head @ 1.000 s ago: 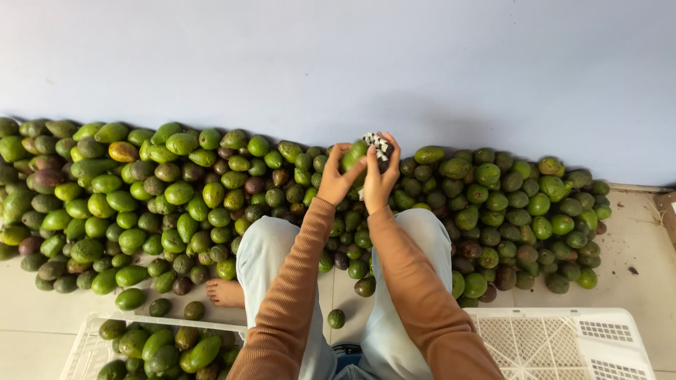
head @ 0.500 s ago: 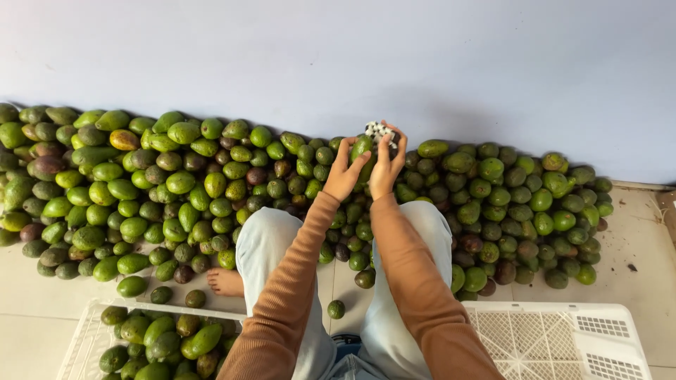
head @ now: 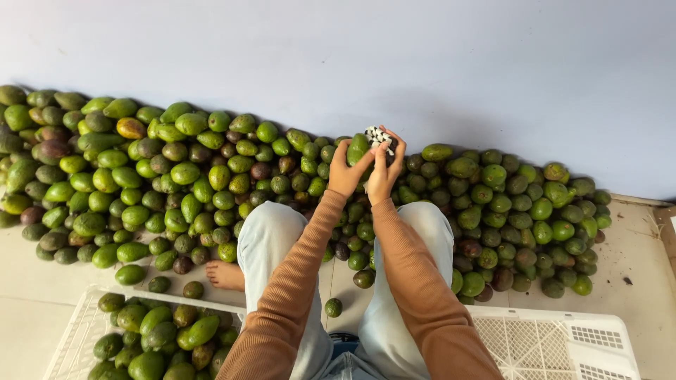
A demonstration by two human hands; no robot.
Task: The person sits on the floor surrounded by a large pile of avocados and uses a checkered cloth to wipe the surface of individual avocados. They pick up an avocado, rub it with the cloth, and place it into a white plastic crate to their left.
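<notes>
The person sat on the floor (head: 634,281) with knees apart, both arms in rust-brown sleeves stretched forward over pale blue trousers. The left hand (head: 345,172) was raised in front of the body, its fingers closed around a green avocado (head: 358,148) held upright at the height of the fruit heap. The right hand (head: 384,172) was pressed close beside it, fingers pinched narrow on a small roll of white stickers (head: 379,135) with dark marks (the print was too small to make out), which sat just to the right of the avocado's top, touching or nearly touching it.

Behind the hands a long pile of avocados (head: 176,176) lay against the pale blue wall (head: 422,56), mostly green, a few dark brown or purplish. A bare foot (head: 227,274) showed under the left knee, near loose fruit. One single avocado (head: 333,307) lay on the floor between the legs. A white plastic crate (head: 77,324) at lower left held more avocados, and a second white crate (head: 563,345) stood at lower right.
</notes>
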